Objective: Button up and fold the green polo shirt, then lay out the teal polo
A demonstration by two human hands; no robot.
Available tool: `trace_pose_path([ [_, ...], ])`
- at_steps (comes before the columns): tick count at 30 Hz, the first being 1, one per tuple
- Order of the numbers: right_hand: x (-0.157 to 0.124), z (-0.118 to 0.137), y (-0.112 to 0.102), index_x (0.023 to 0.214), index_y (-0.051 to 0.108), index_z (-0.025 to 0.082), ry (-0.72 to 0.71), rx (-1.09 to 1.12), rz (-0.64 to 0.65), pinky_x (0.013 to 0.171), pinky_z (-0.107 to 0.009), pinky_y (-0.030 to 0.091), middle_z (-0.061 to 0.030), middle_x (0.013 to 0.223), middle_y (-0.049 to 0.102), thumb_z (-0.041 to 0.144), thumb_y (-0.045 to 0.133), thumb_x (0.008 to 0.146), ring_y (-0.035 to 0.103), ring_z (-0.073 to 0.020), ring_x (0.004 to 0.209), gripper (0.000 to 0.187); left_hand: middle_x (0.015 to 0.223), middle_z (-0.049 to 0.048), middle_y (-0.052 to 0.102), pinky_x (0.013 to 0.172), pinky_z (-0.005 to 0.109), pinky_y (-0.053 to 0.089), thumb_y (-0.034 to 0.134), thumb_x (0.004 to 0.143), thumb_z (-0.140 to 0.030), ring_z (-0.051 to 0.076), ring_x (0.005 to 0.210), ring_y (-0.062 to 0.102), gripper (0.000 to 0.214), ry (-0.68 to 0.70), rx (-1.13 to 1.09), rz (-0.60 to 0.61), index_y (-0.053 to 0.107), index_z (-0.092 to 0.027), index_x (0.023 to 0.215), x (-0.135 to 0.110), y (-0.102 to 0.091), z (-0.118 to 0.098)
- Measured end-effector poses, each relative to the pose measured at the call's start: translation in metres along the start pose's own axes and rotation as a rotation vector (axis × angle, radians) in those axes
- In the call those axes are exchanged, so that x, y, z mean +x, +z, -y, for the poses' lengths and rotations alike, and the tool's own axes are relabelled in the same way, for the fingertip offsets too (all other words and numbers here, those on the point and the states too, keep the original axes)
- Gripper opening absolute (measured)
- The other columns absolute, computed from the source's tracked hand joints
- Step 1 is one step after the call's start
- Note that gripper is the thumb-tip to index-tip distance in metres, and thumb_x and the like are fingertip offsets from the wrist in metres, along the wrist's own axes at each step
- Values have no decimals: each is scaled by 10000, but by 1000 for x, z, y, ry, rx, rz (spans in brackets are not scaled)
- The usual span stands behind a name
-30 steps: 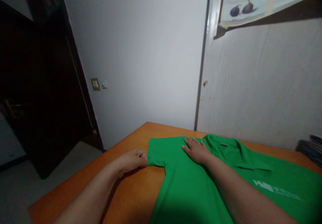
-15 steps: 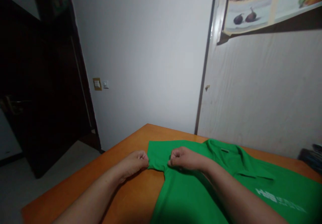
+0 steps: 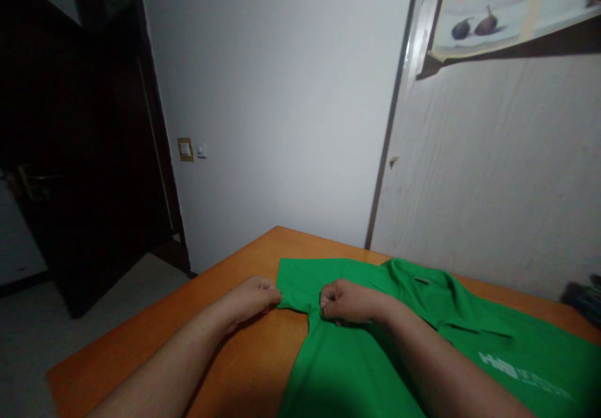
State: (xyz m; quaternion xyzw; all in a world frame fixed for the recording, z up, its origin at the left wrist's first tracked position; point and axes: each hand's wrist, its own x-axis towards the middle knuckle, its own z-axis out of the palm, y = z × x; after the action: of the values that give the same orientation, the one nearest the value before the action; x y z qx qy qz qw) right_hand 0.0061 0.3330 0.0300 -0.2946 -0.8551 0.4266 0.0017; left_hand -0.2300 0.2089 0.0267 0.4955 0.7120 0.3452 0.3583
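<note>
One green shirt (image 3: pixel 357 358), short-sleeved, spread on an orange-brown wooden table (image 3: pixel 248 368); body nearest the wearer, running out of view at the bottom, a white print (image 3: pixel 521 375) on the chest toward the right. One right hand (image 3: pixel 346 301), bare, resting on the shirt beside the underarm; fingers curled closed on a pinch of cloth, tips partly hidden. One left hand (image 3: pixel 256 296), bare, over the table at the sleeve opening; thumb and fingers closed on the lower corner of the sleeve (image 3: pixel 300 277), which lies flat between the two hands with slight creases along its underside. One collar (image 3: pixel 422 278), open, a small label inside, near the table's far edge. One dark bundle, right edge, indistinct. Beyond: pale wall (image 3: pixel 272 92) with two switches; dark door (image 3: pixel 89 124) with metal handle, left; fruit picture (image 3: pixel 488 24), upper right.
</note>
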Motion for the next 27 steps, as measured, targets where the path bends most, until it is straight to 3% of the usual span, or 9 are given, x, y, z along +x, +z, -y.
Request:
trace_pose_path([
  [6, -1, 2, 0, 730, 602, 191, 8, -9, 1, 441, -181, 298, 61, 561, 583, 204, 589, 727, 451, -75, 470, 19, 579, -69, 489, 481, 218, 215, 660, 692, -372, 73, 498, 366, 226, 123, -249, 54, 566, -181, 768, -4, 4, -10],
  [11, 1, 1, 0, 721, 599, 194, 6, -5, 1, 436, -182, 302, 61, 554, 583, 200, 586, 722, 459, -78, 470, 14, 524, -72, 489, 449, 204, 278, 610, 745, -356, 89, 458, 453, 189, 58, -252, 37, 528, -199, 813, -2, 8, -7],
  [15, 1, 0, 0, 718, 594, 198, 7, 9, 5, 430, -180, 305, 58, 559, 589, 209, 582, 720, 460, -77, 462, 17, 654, -64, 561, 430, 192, 314, 603, 764, -321, 75, 460, 531, 186, -37, -283, -23, 494, -209, 867, -1, 11, -8],
  [21, 1, 0, 0, 727, 598, 198, 12, 17, 1, 432, -178, 294, 63, 563, 590, 215, 579, 716, 452, -69, 458, 28, 878, -19, 649, 444, 172, 359, 738, 767, -503, 63, 502, 601, 548, -97, -443, 90, 466, -225, 1153, -10, 9, -19],
  [24, 2, -1, 0, 729, 595, 200, 11, 26, 2, 428, -179, 292, 65, 559, 589, 220, 579, 713, 457, -72, 459, 31, 1037, 37, 673, 475, 182, 425, 772, 763, -485, 77, 546, 652, 759, -105, -529, 145, 369, -255, 1364, -12, 8, -20],
  [27, 2, -2, 1, 725, 597, 200, 0, 18, -1, 423, -182, 293, 63, 554, 587, 234, 580, 717, 452, -75, 458, 39, 984, 22, 670, 532, 210, 494, 795, 758, -374, 106, 591, 680, 904, -125, -541, 183, 260, -269, 1479, -11, 11, -17],
])
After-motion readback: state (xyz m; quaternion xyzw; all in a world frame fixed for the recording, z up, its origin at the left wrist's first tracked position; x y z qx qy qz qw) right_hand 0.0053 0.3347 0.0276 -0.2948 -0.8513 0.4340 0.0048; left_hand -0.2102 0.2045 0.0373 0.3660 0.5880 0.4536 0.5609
